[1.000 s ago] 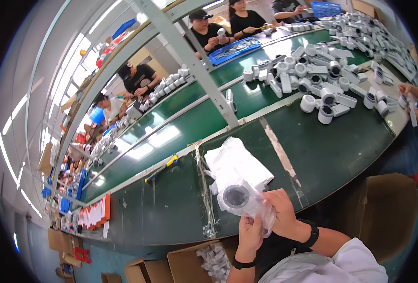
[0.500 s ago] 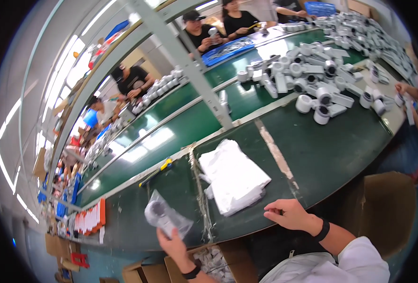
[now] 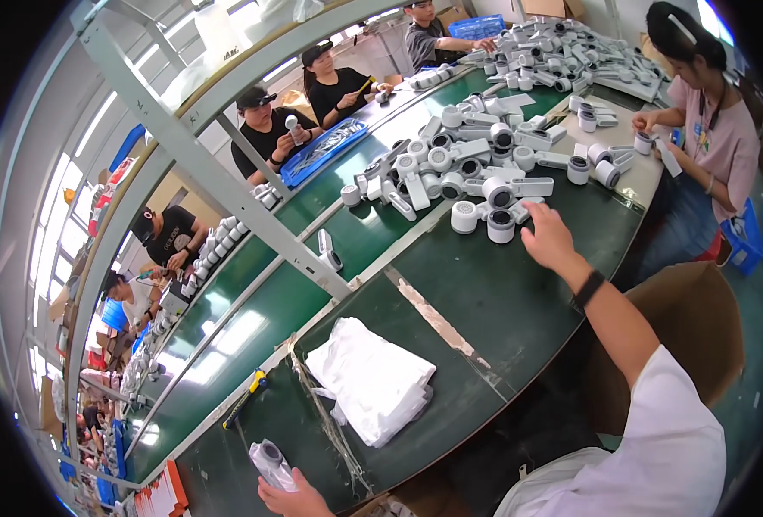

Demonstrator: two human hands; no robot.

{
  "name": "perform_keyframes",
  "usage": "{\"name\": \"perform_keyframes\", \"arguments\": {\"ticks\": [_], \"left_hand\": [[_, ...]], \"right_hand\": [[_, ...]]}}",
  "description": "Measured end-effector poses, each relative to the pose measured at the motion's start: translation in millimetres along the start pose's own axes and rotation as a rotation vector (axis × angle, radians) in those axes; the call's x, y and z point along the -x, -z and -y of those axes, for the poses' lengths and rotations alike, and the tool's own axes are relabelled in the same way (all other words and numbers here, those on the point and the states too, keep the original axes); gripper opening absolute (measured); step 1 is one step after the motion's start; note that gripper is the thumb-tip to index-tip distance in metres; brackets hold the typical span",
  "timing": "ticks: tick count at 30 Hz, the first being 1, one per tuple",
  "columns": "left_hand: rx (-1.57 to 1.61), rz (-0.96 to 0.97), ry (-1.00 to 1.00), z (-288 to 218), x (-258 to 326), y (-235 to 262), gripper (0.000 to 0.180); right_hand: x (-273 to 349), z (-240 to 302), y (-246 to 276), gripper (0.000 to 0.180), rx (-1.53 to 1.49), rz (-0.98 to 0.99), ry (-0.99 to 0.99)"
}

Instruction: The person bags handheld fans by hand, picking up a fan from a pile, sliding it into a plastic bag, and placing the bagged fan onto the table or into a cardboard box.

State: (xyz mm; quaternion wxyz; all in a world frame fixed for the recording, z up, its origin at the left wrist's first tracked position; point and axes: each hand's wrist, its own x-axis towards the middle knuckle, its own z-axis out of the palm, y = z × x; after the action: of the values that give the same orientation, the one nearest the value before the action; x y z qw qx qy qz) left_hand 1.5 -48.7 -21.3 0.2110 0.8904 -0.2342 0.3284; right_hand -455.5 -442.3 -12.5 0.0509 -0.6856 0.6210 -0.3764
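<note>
1. While the two hands are well apart, the left hand (image 3: 297,500) is low at the left part of the near edge of the dark green tabletop (image 3: 519,293), thumb and fingers around the lower end of a white cylindrical plastic device in a clear bag (image 3: 269,461). Whether they clamp it or merely rest against it, I cannot tell.
2. This bagged device has its round grey face pointing toward the tabletop's far edge.
3. The right hand (image 3: 552,237), fingers loosely spread and closed on nothing visible, reaches over the tabletop's right part to the near side of a heap of white-and-grey plastic devices with round heads and flat handles (image 3: 459,164). Whether its fingertips touch the nearest ones, I cannot tell.
4. The heap lies across the tabletop's far edge at the right.
5. Between the hands, near the middle of the near edge, lies a flat stack of thin white plastic bags (image 3: 371,379).
6. Near the far edge on the left lies a slim yellow-and-black tool (image 3: 245,398); an orange-and-white stack (image 3: 164,493) sits toward the left end.
7. Past the right edge, a co-worker in a pink top (image 3: 726,159) handles another device; an open brown cardboard box (image 3: 683,327) stands nearer.
</note>
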Motion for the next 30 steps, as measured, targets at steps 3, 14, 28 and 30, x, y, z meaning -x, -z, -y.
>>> {"name": "perform_keyframes", "arguments": {"ticks": [3,14,28,30], "left_hand": [[0.397,0.196,-0.172,-43,9,13,0.058],[0.564,0.371,-0.586,-156,36,12,0.032],[0.682,0.424,-0.525,-153,39,7,0.013],[0.867,0.458,-0.364,-158,43,10,0.014]], "right_hand": [[-29,-24,-20,0.053,0.177,0.109,-0.004],[-36,-11,-12,0.046,0.451,0.452,0.160],[107,80,31,0.037,-1.164,0.759,-0.268],[133,96,30,0.035,-1.241,0.828,-0.283]]}}
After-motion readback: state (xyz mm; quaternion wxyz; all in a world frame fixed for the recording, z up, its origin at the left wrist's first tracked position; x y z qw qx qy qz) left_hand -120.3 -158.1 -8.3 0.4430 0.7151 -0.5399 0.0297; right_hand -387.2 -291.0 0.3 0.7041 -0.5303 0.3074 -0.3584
